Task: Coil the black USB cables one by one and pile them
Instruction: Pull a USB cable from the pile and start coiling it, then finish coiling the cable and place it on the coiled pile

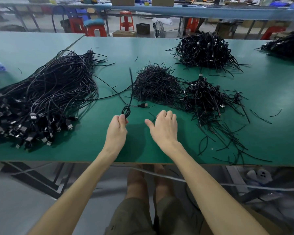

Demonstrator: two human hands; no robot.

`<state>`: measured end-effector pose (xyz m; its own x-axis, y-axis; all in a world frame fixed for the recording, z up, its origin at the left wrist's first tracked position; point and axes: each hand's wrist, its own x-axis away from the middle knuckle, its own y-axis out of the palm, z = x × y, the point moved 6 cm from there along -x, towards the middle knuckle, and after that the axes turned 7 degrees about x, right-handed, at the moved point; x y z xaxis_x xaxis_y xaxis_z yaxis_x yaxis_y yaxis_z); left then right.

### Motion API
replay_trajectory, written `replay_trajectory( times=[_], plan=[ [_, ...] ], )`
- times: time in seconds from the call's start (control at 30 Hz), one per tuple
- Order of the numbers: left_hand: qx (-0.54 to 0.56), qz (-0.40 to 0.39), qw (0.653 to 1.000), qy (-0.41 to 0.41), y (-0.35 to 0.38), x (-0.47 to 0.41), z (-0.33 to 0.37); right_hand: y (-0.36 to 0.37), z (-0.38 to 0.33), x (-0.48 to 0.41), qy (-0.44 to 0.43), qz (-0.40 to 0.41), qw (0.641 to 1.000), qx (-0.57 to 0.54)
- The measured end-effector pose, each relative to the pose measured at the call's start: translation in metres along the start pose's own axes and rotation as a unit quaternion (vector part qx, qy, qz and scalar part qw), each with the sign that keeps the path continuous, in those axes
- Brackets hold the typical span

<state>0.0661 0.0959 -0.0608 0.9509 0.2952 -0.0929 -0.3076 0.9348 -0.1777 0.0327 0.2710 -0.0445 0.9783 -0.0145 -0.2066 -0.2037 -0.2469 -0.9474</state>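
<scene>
Coiling far from finished

Left hand pinches a half-wound cable over the green table; right hand hovers, fingers relaxed, empty. Coiled bundles pile at right; a large loose heap waits at left.

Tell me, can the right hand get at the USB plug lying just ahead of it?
Probably yes: the right hand is open and holds nothing, and the USB plug lies uncovered on the table just beyond it.

Two hands are counted. On the table are counted one heap of uncoiled USB cables, one heap of ties, and three heaps of coiled cables.
</scene>
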Motion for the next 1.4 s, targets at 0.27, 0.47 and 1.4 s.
replay_trajectory(
  times=[0.27,0.47,1.4],
  plan=[
    [0.009,-0.015,1.0,-0.008,0.001,0.001,-0.006,0.006,-0.001,-0.006,-0.021,-0.038,0.998,0.04],
    [-0.031,-0.011,0.999,0.002,0.002,0.001,-0.008,0.001,0.0,0.008,-0.053,0.003,0.997,0.061],
    [-0.123,-0.086,0.986,0.074,0.012,0.004,0.002,0.015,-0.012,0.017,0.028,-0.144,0.794,-0.589]
  ],
)
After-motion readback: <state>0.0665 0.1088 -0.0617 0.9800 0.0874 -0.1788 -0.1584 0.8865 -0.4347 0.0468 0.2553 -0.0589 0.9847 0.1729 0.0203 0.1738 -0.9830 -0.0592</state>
